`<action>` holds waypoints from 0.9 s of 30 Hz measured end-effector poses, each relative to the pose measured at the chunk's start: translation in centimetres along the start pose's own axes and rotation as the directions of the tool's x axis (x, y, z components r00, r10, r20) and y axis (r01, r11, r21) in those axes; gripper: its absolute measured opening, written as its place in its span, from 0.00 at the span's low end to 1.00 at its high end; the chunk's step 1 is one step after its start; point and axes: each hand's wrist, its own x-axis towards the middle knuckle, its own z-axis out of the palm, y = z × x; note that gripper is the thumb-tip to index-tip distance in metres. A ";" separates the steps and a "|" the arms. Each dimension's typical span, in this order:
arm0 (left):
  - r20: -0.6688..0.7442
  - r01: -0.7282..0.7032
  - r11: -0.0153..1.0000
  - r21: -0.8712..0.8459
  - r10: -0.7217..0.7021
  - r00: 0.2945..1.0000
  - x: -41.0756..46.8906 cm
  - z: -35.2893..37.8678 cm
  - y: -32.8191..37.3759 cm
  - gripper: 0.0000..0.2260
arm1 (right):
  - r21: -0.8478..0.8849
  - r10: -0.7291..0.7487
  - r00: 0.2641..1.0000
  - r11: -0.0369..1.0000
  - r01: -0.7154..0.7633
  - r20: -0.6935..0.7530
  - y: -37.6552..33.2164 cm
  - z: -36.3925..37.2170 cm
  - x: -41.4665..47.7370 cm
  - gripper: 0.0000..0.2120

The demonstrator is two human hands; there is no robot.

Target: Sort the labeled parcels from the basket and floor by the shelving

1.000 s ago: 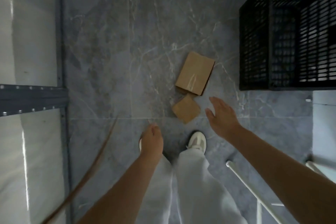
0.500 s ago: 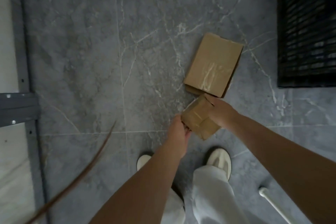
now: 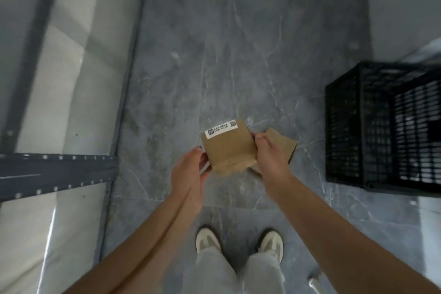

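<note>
At the far left stands the shelving (image 3: pixel 57 169), a grey metal frame with a bolted cross beam and pale boards above and below it. Its upright runs along the edge of the grey marbled floor (image 3: pixel 191 55).

The left hand (image 3: pixel 188 174) holds the left edge of a small cardboard parcel (image 3: pixel 229 148), with the thumb up against the side and the fingers curled in behind it. The parcel is held up off the floor, between the two hands and in front of the person, roughly midway between the shelving and the basket. A white label (image 3: pixel 221 129) with dark print and a small code square runs along its top edge, facing the camera. The print is too small to read.

The right hand (image 3: pixel 269 153) grips the parcel's right edge, fingers bent over it. Behind this hand shows a second cardboard parcel (image 3: pixel 282 143), mostly hidden by the hand and wrist, lower down toward the floor.

Below, two pale shoes (image 3: pixel 207 242) and light trousers point forward.

At the right a black slatted basket (image 3: pixel 343 131) sits on the floor, well apart from the hands. What is inside it is too blurred to make out.
</note>
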 end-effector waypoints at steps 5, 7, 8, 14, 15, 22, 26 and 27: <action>0.108 -0.221 0.975 0.007 0.219 0.970 -11.7 1.2 13.9 0.08 | 0.075 -0.241 0.970 0.968 0.239 0.017 -15.5 -0.8 -9.4 0.13; 0.133 -0.324 0.944 0.056 0.314 0.940 -17.2 0.4 18.4 0.10 | 0.066 -0.293 0.954 0.955 0.288 0.068 -20.1 -1.1 -14.5 0.13; 0.136 -0.381 0.921 0.080 0.368 0.920 -19.7 -0.3 20.4 0.10 | 0.056 -0.324 0.941 0.946 0.320 0.096 -21.9 -1.2 -17.2 0.13; 0.073 -0.726 0.651 0.219 0.731 0.678 -34.4 -5.8 28.5 0.10 | 0.033 -0.547 0.793 0.828 0.560 0.268 -30.6 -1.7 -30.6 0.15; 0.059 -0.766 0.603 0.223 0.776 0.628 -36.9 -6.6 29.0 0.10 | 0.064 -0.587 0.759 0.801 0.596 0.283 -31.8 -1.7 -32.7 0.13; -0.051 -0.884 0.399 0.244 0.915 0.400 -49.3 -12.3 30.7 0.13 | 0.234 -0.718 0.484 0.650 0.723 0.500 -37.1 -1.3 -42.4 0.06; -0.167 -0.879 0.426 0.215 0.903 0.396 -52.0 -16.8 28.0 0.14 | 0.203 -0.673 0.363 0.608 0.768 0.645 -36.4 1.0 -46.2 0.08; -0.221 -0.875 0.439 0.205 0.891 0.396 -52.5 -18.1 27.0 0.14 | 0.199 -0.642 0.338 0.615 0.763 0.688 -35.7 1.9 -47.2 0.09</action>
